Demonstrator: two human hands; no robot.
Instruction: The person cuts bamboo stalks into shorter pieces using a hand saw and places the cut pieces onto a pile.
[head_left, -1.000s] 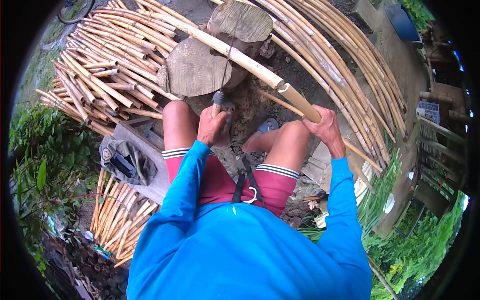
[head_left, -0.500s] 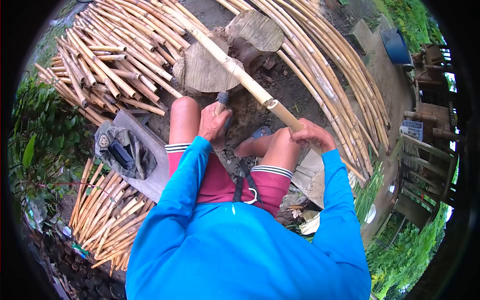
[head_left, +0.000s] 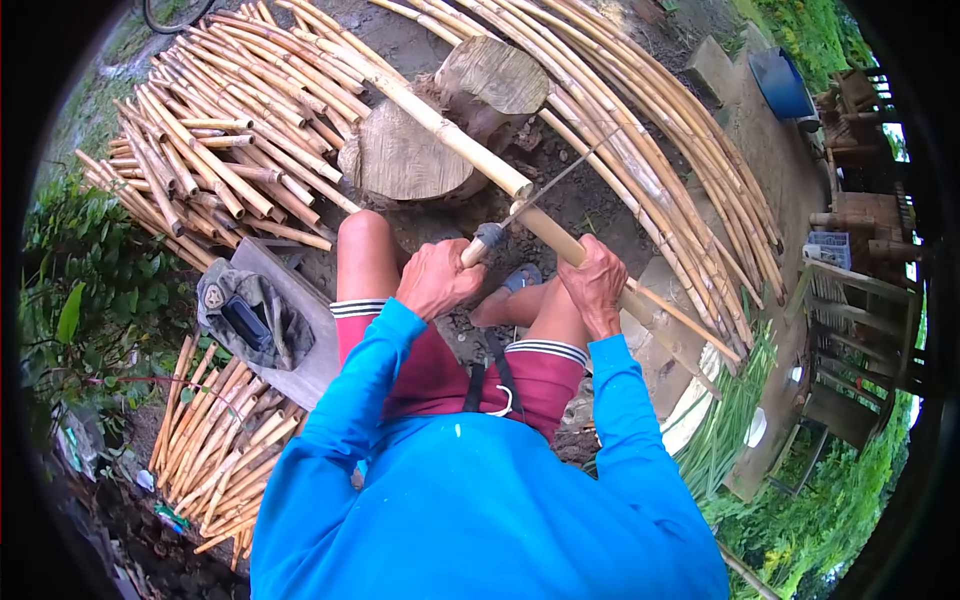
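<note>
My left hand (head_left: 440,279) is closed round the wooden handle of a long, thin-bladed knife (head_left: 566,174), with dark wrapping where blade meets handle. The blade slants up to the right, across the gap between two bamboo lengths. On the far side lies a bamboo pole (head_left: 437,122), resting over a log stump (head_left: 405,152), its cut end facing me. My right hand (head_left: 594,280) grips the nearer bamboo piece (head_left: 552,236), just beyond the blade. That piece runs down to the right past my knee. Whether the two lengths still touch behind the blade, I cannot tell.
Cut bamboo is heaped at the upper left (head_left: 225,120), with a smaller bundle (head_left: 225,425) at the lower left. Long poles (head_left: 650,150) curve along the right. A camouflage cap (head_left: 255,320) sits on a board (head_left: 310,345). A blue container (head_left: 781,84) stands far right.
My left hand has raised the knife from beside my knee up to the bamboo. My right hand has shifted slightly left, and the two bamboo lengths show a wider gap.
</note>
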